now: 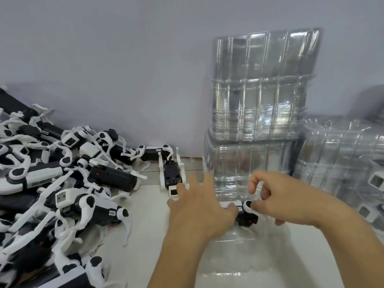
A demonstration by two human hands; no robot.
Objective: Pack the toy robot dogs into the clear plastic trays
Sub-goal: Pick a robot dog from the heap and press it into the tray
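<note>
**Putting one dog in, with lots more waiting**

Grey wall is standing behind our white table (145, 235), and we are looking down at our two hands.

We are working on one toy robot dog (247, 213). It is lying at the far end of the clear tray (259, 267) right in front of us. Our left hand (199, 206) is spread flat with straight fingers, and its fingertips are touching the dog's body. Our right hand (284, 202) is curling its fingers beside the dog's round white leg joint, but we cannot tell if it is really pinching it.

We think we are only partway. A big pile of dogs (52, 183) is still lying on the left, and one more dog (172, 175) is lying on its back near our left hand. Empty trays (261, 90) are leaning in a stack against the wall. On the right, packed trays (342, 163) are piling up with dogs showing through.
</note>
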